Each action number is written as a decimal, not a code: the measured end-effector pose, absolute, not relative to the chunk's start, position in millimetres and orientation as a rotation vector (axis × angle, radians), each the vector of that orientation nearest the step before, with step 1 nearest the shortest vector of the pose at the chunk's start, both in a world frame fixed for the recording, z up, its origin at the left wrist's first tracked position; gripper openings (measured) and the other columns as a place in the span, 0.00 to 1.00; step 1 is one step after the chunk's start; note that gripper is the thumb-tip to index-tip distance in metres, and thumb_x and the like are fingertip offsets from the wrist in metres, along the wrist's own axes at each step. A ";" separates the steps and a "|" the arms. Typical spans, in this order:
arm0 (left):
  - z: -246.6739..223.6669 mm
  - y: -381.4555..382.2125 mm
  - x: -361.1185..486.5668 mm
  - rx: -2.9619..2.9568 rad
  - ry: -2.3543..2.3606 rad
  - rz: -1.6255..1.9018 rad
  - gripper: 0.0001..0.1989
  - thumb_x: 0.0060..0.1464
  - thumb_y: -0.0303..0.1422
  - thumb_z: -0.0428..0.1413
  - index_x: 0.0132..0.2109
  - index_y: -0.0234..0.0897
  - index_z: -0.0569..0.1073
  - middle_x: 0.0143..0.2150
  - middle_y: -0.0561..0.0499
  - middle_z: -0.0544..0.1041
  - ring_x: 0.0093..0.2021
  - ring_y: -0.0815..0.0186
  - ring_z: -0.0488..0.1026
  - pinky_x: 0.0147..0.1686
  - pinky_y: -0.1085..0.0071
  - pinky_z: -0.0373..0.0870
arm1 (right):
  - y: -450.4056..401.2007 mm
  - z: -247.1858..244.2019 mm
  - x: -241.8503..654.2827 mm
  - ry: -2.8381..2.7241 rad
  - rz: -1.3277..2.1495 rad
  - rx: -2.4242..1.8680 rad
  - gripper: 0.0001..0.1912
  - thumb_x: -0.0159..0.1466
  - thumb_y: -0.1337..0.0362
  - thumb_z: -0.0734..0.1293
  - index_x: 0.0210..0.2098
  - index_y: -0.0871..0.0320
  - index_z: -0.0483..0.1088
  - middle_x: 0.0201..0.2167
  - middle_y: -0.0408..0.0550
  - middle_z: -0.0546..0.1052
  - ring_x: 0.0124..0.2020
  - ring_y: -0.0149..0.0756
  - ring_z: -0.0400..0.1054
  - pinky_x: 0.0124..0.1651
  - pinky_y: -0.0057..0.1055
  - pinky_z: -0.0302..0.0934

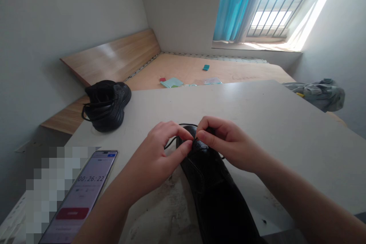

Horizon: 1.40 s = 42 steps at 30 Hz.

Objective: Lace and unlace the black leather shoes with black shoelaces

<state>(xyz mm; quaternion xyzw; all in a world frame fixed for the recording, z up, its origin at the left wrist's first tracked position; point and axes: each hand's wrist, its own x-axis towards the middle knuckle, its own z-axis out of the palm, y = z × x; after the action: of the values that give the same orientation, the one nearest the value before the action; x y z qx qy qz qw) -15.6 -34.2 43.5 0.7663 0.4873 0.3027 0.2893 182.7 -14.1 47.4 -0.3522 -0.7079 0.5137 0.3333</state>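
Observation:
A black leather shoe (211, 183) lies on the white table in front of me, its toe end pointing away. Over its front part both hands meet. Thumb and forefinger of my left hand (166, 148) pinch a thin black shoelace (170, 143), which loops out to the left of the shoe. My right hand (225, 139) is closed close beside it, its thumb and finger pinching the lace too. Exactly where the lace runs between the fingertips is hidden.
A second black shoe (107, 105) with a loose lace stands at the table's left edge. A phone (82, 194) showing a timer lies at the lower left. Beyond the white table (228, 103) is a bed board (243, 70) with small packets. Grey cloth (320, 93) lies at the right.

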 end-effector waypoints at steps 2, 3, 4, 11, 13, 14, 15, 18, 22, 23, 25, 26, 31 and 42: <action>43.3 -36.2 -11.9 2.026 1.209 0.800 0.10 0.62 0.38 0.52 0.36 0.41 0.75 0.35 0.52 0.75 0.40 0.63 0.70 0.42 0.69 0.63 | -16.0 46.6 179.1 -1.811 1.347 -0.879 0.14 0.68 0.57 0.63 0.30 0.59 0.65 0.24 0.41 0.67 0.27 0.27 0.59 0.29 0.25 0.54; 42.8 -37.1 -10.9 2.002 1.199 0.804 0.10 0.62 0.38 0.53 0.35 0.41 0.75 0.34 0.53 0.75 0.39 0.63 0.70 0.41 0.69 0.63 | -16.8 46.3 177.6 -1.813 1.339 -0.877 0.13 0.68 0.57 0.63 0.30 0.59 0.66 0.26 0.42 0.69 0.28 0.27 0.61 0.31 0.26 0.55; 42.3 -37.8 -10.4 1.975 1.203 0.809 0.10 0.61 0.38 0.53 0.35 0.40 0.76 0.33 0.52 0.75 0.38 0.63 0.70 0.39 0.69 0.63 | -17.6 46.0 176.5 -1.825 1.320 -0.883 0.13 0.68 0.58 0.63 0.30 0.59 0.66 0.27 0.42 0.71 0.29 0.27 0.62 0.31 0.25 0.56; 41.9 -37.2 -11.9 1.863 1.227 0.772 0.11 0.60 0.36 0.52 0.35 0.40 0.78 0.32 0.53 0.77 0.35 0.64 0.72 0.37 0.70 0.64 | -20.2 43.3 177.0 -1.978 1.142 -0.968 0.10 0.68 0.63 0.62 0.30 0.57 0.65 0.28 0.40 0.74 0.29 0.27 0.65 0.32 0.26 0.56; 42.7 -36.0 -10.7 1.907 1.233 0.738 0.12 0.59 0.38 0.54 0.32 0.40 0.78 0.29 0.54 0.77 0.33 0.65 0.72 0.34 0.71 0.63 | -20.7 43.0 177.1 -1.979 1.150 -0.990 0.09 0.67 0.64 0.62 0.30 0.57 0.64 0.27 0.39 0.74 0.29 0.27 0.65 0.32 0.26 0.55; 43.0 -35.4 -9.9 1.923 1.235 0.735 0.13 0.60 0.39 0.55 0.30 0.40 0.78 0.28 0.55 0.77 0.32 0.65 0.72 0.33 0.72 0.62 | -20.9 43.2 177.1 -1.957 1.185 -0.989 0.08 0.68 0.65 0.62 0.30 0.57 0.64 0.27 0.39 0.74 0.29 0.27 0.65 0.32 0.26 0.56; 43.2 -34.9 -9.0 1.925 1.231 0.739 0.14 0.60 0.39 0.54 0.29 0.39 0.77 0.28 0.55 0.77 0.32 0.66 0.72 0.33 0.72 0.62 | -21.1 43.8 176.9 -1.922 1.239 -0.975 0.08 0.68 0.64 0.61 0.31 0.57 0.64 0.27 0.39 0.74 0.29 0.27 0.66 0.32 0.26 0.56; 43.5 -33.8 -6.7 1.855 1.215 0.777 0.16 0.61 0.38 0.53 0.28 0.39 0.77 0.28 0.54 0.78 0.33 0.66 0.73 0.35 0.73 0.63 | -20.7 46.3 177.0 -1.759 1.437 -0.901 0.07 0.70 0.63 0.58 0.36 0.57 0.63 0.26 0.40 0.74 0.30 0.28 0.67 0.33 0.26 0.58; 43.2 -33.5 -4.4 1.731 1.157 0.800 0.16 0.63 0.37 0.50 0.33 0.38 0.78 0.31 0.54 0.80 0.35 0.66 0.75 0.39 0.73 0.66 | -18.4 45.8 177.5 -1.590 1.552 -0.857 0.09 0.69 0.68 0.55 0.43 0.56 0.65 0.26 0.40 0.69 0.30 0.28 0.65 0.33 0.26 0.60; 43.1 -33.7 -4.2 1.727 1.154 0.797 0.16 0.64 0.37 0.49 0.33 0.38 0.78 0.31 0.54 0.80 0.35 0.66 0.75 0.40 0.72 0.66 | -18.0 44.6 177.3 -1.580 1.519 -0.824 0.10 0.68 0.69 0.55 0.45 0.56 0.64 0.26 0.40 0.68 0.30 0.28 0.65 0.33 0.26 0.61; 43.1 -34.0 -4.5 1.730 1.174 0.802 0.17 0.64 0.38 0.49 0.32 0.38 0.78 0.32 0.54 0.80 0.36 0.66 0.75 0.40 0.72 0.66 | -17.8 41.7 176.3 -1.587 1.399 -0.769 0.11 0.68 0.69 0.56 0.48 0.56 0.64 0.28 0.40 0.71 0.31 0.28 0.68 0.38 0.27 0.64; 43.2 -34.2 -5.0 1.733 1.193 0.814 0.17 0.64 0.38 0.50 0.32 0.38 0.78 0.31 0.54 0.80 0.36 0.66 0.75 0.40 0.72 0.66 | -18.1 40.5 175.5 -1.592 1.330 -0.772 0.11 0.68 0.69 0.58 0.49 0.56 0.64 0.31 0.41 0.74 0.34 0.28 0.70 0.41 0.28 0.65; 42.4 -34.4 -6.9 1.798 1.246 0.856 0.13 0.62 0.37 0.52 0.34 0.40 0.79 0.33 0.54 0.81 0.38 0.64 0.76 0.42 0.70 0.65 | -22.4 38.7 171.0 -1.567 1.164 -0.954 0.05 0.65 0.65 0.65 0.39 0.58 0.72 0.38 0.47 0.81 0.39 0.33 0.76 0.44 0.30 0.69; 35.1 -36.2 -3.3 2.082 1.306 0.838 0.15 0.64 0.33 0.48 0.31 0.37 0.74 0.29 0.52 0.75 0.33 0.64 0.70 0.38 0.67 0.62 | -23.7 27.1 164.7 -1.595 1.139 -1.031 0.04 0.60 0.65 0.67 0.32 0.58 0.74 0.41 0.49 0.82 0.43 0.36 0.77 0.43 0.31 0.71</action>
<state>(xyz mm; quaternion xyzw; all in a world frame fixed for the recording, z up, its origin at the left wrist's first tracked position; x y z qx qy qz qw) -3.3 -36.2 35.1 0.7721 0.4845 0.3110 0.2690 164.7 -23.7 27.1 -0.4163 -0.6443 0.4602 0.4469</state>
